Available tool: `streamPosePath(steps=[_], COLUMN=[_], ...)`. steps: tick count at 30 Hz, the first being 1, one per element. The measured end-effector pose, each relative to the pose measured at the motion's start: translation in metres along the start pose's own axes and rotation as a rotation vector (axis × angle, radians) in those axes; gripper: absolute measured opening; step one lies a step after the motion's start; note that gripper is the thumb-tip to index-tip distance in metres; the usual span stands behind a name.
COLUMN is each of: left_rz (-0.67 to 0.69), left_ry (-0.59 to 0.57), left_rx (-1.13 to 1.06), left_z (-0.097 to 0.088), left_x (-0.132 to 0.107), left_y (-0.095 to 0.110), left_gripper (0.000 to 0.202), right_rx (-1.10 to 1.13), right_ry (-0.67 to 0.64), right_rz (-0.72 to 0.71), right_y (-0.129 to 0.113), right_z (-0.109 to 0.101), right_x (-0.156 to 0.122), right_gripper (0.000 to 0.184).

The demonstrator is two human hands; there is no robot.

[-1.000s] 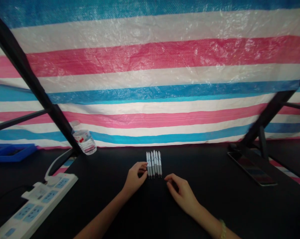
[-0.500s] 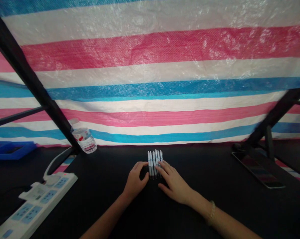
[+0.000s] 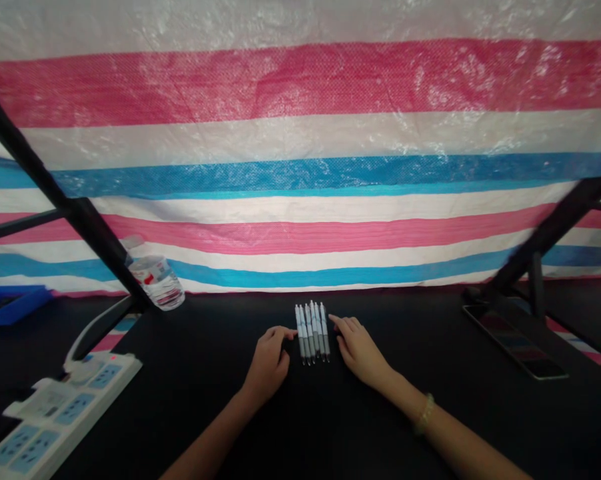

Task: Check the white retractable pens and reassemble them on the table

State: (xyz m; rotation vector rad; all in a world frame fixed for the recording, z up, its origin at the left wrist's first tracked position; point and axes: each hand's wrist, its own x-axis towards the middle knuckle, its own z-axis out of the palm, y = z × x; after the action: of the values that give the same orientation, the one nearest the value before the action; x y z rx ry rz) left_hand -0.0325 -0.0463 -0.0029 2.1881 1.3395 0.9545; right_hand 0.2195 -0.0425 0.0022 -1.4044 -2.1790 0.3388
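Note:
Several white and grey pens [image 3: 311, 330] lie side by side in a tight row on the black table [image 3: 420, 400], pointing away from me. My left hand [image 3: 269, 360] rests just left of the row, fingers loosely curled, fingertips touching the leftmost pen. My right hand [image 3: 359, 347] lies flat on the table just right of the row, fingers stretched out against the rightmost pen. Neither hand holds anything.
A clear water bottle [image 3: 154, 281] leans at the back left beside a black frame bar [image 3: 85, 233]. A white power strip [image 3: 55, 413] lies at the near left, a blue tray [image 3: 8, 303] at far left. A phone [image 3: 513, 340] lies at right. A striped tarp [image 3: 300, 167] hangs behind.
My right hand has moved from near the table's front, over the pens, to the right side of the row. My left hand stayed at the left side. The view has tilted slightly.

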Motion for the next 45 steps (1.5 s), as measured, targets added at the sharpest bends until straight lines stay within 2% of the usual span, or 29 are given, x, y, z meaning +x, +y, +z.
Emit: streamPosePath(steps=[8, 15, 19, 26, 29, 41, 45], left_rz=[0.109, 0.161, 0.177, 0.189, 0.189, 0.202, 0.201], left_ry=[-0.268, -0.399, -0.410, -0.411, -0.403, -0.370, -0.376], left_rx=[0.117, 0.251, 0.311, 0.352, 0.342, 0.358, 0.361], left_z=[-0.005, -0.012, -0.010, -0.008, -0.008, -0.003, -0.003], left_x=[-0.002, -0.002, -0.004, -0.004, -0.005, -0.006, -0.007], left_y=[0.014, 0.022, 0.022, 0.021, 0.021, 0.016, 0.016], left_gripper=[0.033, 0.048, 0.052, 0.058, 0.059, 0.066, 0.066], right_rx=[0.142, 0.266, 0.286, 0.035, -0.018, -0.011, 0.052], right_ry=[0.011, -0.008, -0.035, -0.184, -0.234, -0.143, -0.168], right_rz=[0.013, 0.009, 0.008, -0.111, -0.122, -0.123, -0.097], right_y=[0.009, 0.008, 0.009, 0.008, 0.007, 0.007, 0.009], right_z=[-0.009, -0.015, -0.018, -0.019, -0.018, -0.016, -0.024], right_x=[-0.015, -0.027, -0.026, -0.031, -0.032, -0.029, -0.029], right_gripper=[0.055, 0.068, 0.070, 0.077, 0.073, 0.053, 0.060])
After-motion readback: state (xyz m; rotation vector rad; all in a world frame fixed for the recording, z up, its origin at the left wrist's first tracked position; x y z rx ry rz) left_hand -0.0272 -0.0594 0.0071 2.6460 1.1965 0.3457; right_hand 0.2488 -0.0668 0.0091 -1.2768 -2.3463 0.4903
